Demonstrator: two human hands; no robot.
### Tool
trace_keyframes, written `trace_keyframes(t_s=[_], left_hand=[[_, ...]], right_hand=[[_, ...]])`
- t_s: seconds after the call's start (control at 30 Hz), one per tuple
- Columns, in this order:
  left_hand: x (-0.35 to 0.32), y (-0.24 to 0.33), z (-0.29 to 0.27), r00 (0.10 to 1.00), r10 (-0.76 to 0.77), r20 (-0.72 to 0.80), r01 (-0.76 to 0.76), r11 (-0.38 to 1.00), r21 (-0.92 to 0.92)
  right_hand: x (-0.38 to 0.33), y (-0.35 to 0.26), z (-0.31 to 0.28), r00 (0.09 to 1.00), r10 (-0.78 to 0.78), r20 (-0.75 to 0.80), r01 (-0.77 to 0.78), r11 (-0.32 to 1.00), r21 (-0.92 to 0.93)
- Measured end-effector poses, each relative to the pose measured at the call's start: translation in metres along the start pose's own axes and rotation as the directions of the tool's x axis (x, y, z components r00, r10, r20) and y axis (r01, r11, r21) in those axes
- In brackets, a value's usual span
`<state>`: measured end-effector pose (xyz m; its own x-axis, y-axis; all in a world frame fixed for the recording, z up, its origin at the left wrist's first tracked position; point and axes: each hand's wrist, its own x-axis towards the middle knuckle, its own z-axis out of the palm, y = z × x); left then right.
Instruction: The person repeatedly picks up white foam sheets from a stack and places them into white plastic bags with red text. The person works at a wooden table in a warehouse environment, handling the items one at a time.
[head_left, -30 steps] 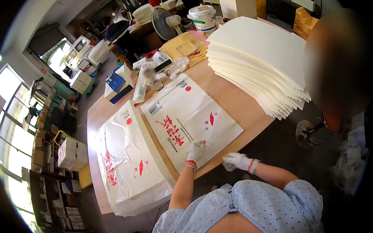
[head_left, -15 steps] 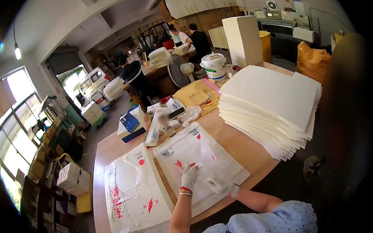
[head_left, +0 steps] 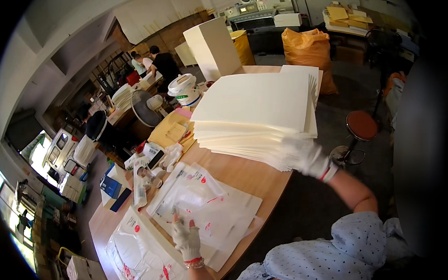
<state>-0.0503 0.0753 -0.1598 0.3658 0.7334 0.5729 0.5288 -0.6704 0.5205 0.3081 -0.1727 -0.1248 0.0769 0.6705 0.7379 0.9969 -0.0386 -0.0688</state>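
My left hand, in a white glove with bare fingertips, rests over the near edge of clear printed plastic bags. Its thumb and forefinger stand apart, with nothing visible between them. Beneath those bags lie white sheets. My right hand, also gloved in white, is at the near right corner of a tall stack of large white sheets. Motion smears its fingers, so whether they grip a sheet is unclear. Left of my left hand lies a pile wrapped in plastic with red printing.
On the table stand a white bucket, a tall white block, yellow envelopes and a blue box. Beyond are a fan and co-workers. A red-topped stool stands at right.
My right hand has moved from the plastic bags rightward to the corner of the sheet stack. My left hand's fingers have spread over the bags. The view has swung to the right.
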Motion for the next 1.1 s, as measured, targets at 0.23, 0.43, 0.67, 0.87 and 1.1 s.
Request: trace_keyframes(t_s=[0.23,0.43,0.67,0.87,1.1], left_hand=[[0.0,0.071,-0.006,0.969,0.232,-0.08,-0.244,0.952,-0.184],[-0.014,0.146,0.049,0.789,0.211,0.577,0.384,0.565,-0.731],[0.013,0.203,0.068,0.283,0.235,0.93,0.948,-0.218,-0.233],[0.023,0.145,-0.026,0.471,0.17,0.866,0.723,0.487,-0.489],[-0.085,0.161,0.038,0.735,0.524,0.43,-0.466,0.851,-0.241]], right_hand=[[0.03,0.139,-0.056,0.921,0.234,0.311,-0.287,0.948,0.135],[0.066,0.111,-0.06,0.934,0.298,0.197,-0.287,0.954,-0.08],[0.006,-0.025,-0.093,0.788,0.037,0.615,-0.514,0.59,0.623],[-0.068,0.076,-0.101,0.632,0.547,0.548,-0.76,0.299,0.578],[-0.09,-0.087,0.022,0.82,0.549,0.164,-0.418,0.378,0.826]])
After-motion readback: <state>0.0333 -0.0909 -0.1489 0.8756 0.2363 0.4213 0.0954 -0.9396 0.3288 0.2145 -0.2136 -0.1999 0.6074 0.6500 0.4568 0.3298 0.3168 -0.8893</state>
